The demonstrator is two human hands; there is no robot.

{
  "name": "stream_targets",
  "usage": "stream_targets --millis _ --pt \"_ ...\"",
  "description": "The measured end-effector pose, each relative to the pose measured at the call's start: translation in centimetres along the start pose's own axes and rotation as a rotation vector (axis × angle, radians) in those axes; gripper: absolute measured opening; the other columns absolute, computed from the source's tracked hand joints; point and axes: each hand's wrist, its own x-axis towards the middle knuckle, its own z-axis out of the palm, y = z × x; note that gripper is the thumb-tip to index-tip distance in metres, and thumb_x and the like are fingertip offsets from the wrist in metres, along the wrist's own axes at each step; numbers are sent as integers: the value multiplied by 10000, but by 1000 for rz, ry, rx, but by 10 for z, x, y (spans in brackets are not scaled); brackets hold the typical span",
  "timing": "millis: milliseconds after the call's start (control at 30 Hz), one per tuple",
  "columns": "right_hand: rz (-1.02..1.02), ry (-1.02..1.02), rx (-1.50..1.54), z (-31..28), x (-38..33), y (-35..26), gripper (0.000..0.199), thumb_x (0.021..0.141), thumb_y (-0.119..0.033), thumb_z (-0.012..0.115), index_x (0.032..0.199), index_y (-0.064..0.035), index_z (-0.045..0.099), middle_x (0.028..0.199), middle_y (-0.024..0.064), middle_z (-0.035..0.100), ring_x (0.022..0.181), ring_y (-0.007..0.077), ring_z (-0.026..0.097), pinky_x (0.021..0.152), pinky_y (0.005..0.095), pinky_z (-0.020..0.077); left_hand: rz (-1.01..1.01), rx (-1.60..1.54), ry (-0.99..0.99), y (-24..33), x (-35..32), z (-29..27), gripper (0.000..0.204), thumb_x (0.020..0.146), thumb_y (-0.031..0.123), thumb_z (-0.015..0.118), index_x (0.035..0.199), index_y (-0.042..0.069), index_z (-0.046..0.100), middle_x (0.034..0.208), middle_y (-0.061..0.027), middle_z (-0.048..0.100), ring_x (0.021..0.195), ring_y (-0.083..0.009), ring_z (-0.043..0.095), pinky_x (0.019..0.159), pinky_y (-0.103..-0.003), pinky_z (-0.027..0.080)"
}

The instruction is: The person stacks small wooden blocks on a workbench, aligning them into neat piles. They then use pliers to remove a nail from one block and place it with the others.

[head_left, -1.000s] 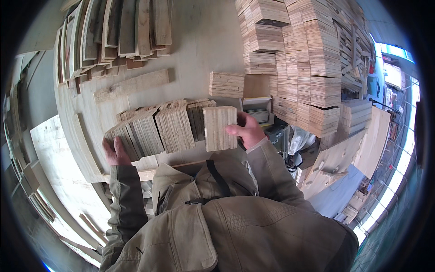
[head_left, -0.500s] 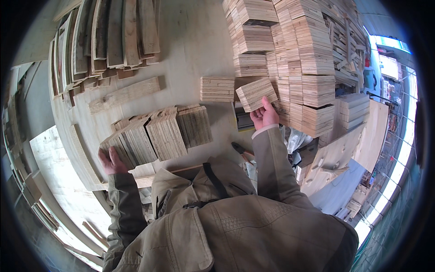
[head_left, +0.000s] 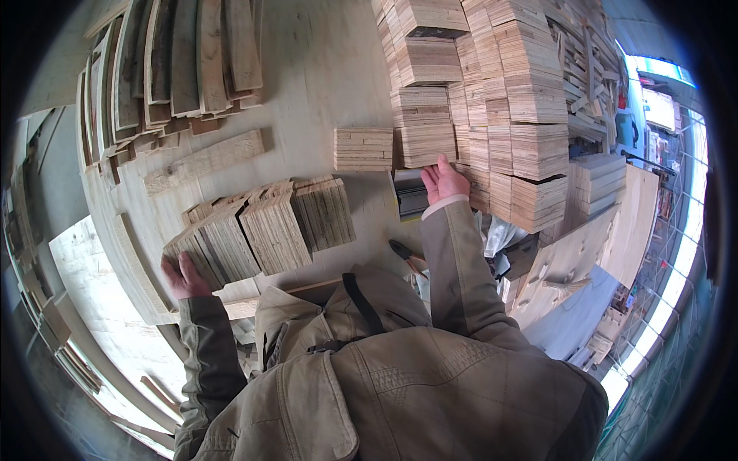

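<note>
My right hand (head_left: pixel 447 184) is at the near edge of a bundle of thin plywood pieces (head_left: pixel 427 145). Its fingers are stretched out, with the tips touching or just at the bundle, which lies flush in the near end of a stacked column. At the left, my left hand (head_left: pixel 185 277) rests open against the end of a slanting row of upright plywood pieces (head_left: pixel 270 237). A smaller bundle of plywood (head_left: pixel 363 149) lies alone, left of the stacks.
Tall stacks of plywood pieces (head_left: pixel 536 146) rise at the right. Long wooden strips (head_left: pixel 184 65) are piled far left, with a single board (head_left: pixel 204 161) nearer. A dark-handled tool (head_left: pixel 402 250) lies by my right sleeve. A grey metal part (head_left: pixel 412 195) sits below the stacks.
The plywood bundle, tilted in my right hand before, now sits straight in the column. My right hand has loosened its hold on it. My left hand stays at the row's end.
</note>
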Motion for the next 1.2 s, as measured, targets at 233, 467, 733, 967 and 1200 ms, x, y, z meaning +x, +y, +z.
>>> stream_targets --millis 233,467,733,967,1200 --pt "-160 58 -294 -17 -1 6 306 1000 -83 790 1277 8 697 1064 93 715 901 208 699 793 366 615 6 -61 22 -4 2 2 696 1105 440 648 1550 -75 498 1421 -201 654 1266 -271 627 1123 -396 489" --pt "-1047 -158 -1536 -49 -17 41 456 829 -210 893 1241 -94 736 1184 165 717 1129 384 686 964 518 563 -22 -104 54 -2 3 2 663 1101 440 657 1517 -57 519 1378 -193 668 1215 -272 635 1082 -405 507" --pt "-926 -224 -1653 -72 -32 52 433 844 -291 898 1194 -87 745 1202 162 703 1116 419 687 943 537 575 -11 -90 2 1 5 -1 675 1102 441 649 1522 -69 510 1379 -204 665 1218 -274 629 1089 -403 504" --pt "-928 -331 -1704 -93 -41 61 457 801 -382 911 1143 -129 745 1169 127 689 1178 384 653 1003 559 508 -28 -76 50 3 4 3 739 1099 464 647 1556 -90 475 1436 -238 632 1281 -304 610 1134 -420 477" --pt "-899 -294 -1687 -90 -45 59 403 825 -304 897 1153 -138 733 1134 122 711 1150 389 658 1000 552 506 -5 -62 19 2 7 1 748 1096 489 650 1545 -86 485 1417 -231 645 1264 -307 618 1113 -424 491"
